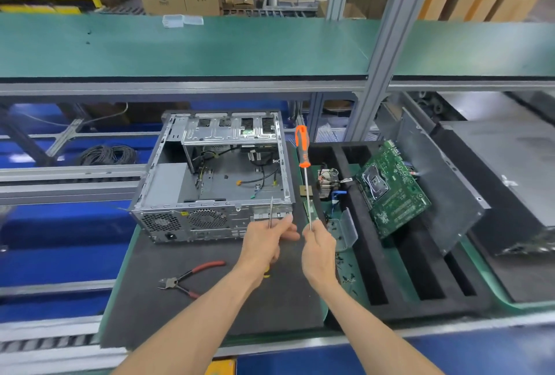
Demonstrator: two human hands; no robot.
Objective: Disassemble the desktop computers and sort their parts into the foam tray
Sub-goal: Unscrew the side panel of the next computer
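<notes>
An opened desktop computer case (210, 176) is set on a dark mat (186, 308), its side panel off; loose cables, a drive cage at the far end and a grey power supply at the near-left corner are seen inside. Just to its right a black foam tray (420, 293) with long slots is laid. A green motherboard (390, 188) is propped tilted across the tray's far slots, leaning toward a grey metal panel (441, 182) behind it. A heatsink with fan (327, 182) is lodged at the tray's far-left end, and a bent metal bracket (345, 229) with scattered small screws is found nearer along the left edge.

A thin metal shaft (271, 212), upright, is gripped by the curled fingers of the left hand (264, 242) at the case's near-right corner; a yellow bit of it shows below the palm. An orange-handled screwdriver (302, 146) is pinched by its tip end in the right hand (319, 251), handle pointing up and away. Red-handled cutters (189, 280) are left on the mat, near the left forearm
</notes>
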